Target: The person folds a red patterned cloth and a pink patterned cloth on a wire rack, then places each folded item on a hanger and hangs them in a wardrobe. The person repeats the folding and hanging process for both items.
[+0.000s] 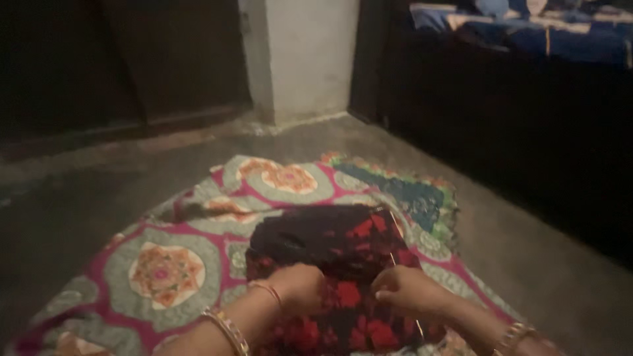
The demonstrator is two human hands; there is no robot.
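Nearest the camera, two bare hands rest on a dark cloth with red flowers (343, 264), which lies folded on a patterned spread on the floor. Left hand (300, 287), with bangles at the wrist, presses down on the cloth's near left part, its grip curled closed on the fabric. Right hand (402, 289) pinches the cloth's near right edge between closed fingers. Folding well here seems to call for keeping both edges level and the layers smoothed flat before the crease is pressed. Beneath, the pink and grey floral spread (165, 270) reaches out over the grey floor (527, 264). Farther off stand a pale pillar (306, 59) and, at upper right, blue bedding (527, 26). Dim light and blur hide the fingertips, and the forearms are cut off at the bottom edge.
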